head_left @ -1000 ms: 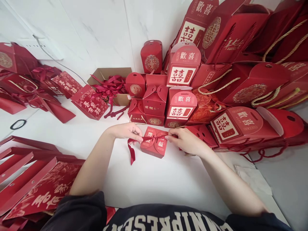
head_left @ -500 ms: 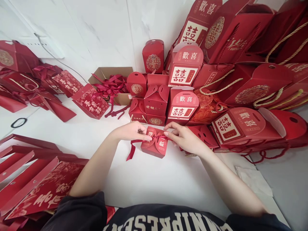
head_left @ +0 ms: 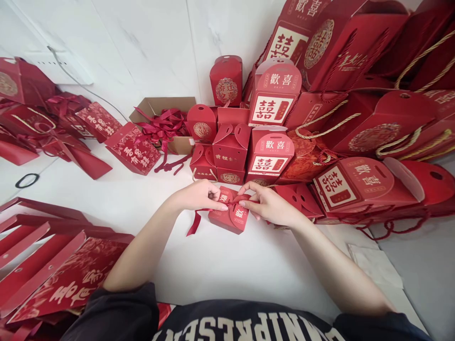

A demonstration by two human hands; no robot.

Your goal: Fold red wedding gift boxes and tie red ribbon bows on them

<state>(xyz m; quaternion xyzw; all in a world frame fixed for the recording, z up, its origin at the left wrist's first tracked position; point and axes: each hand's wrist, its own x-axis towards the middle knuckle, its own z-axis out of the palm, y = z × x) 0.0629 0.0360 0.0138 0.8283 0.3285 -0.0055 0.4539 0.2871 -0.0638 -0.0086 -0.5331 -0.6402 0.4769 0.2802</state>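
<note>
A small red gift box (head_left: 232,219) with gold characters sits on the white table (head_left: 220,265) in front of me. A dark red ribbon (head_left: 195,222) runs across its top, with one tail hanging down at the left. My left hand (head_left: 201,195) pinches the ribbon at the box's left top edge. My right hand (head_left: 265,203) pinches the ribbon's other end just above the box's top middle. The fingertips of both hands nearly meet over the box.
Stacked red gift boxes (head_left: 268,123) and red bags with gold rope handles (head_left: 373,123) fill the back and right. A cardboard box of red ribbons (head_left: 163,125) stands at the back. Flat red bags (head_left: 53,265) lie at the left. A black ring (head_left: 26,180) lies far left.
Both hands have drawn together over the box top, from holding the ribbon stretched out sideways to pinching it near the middle. The box has barely shifted.
</note>
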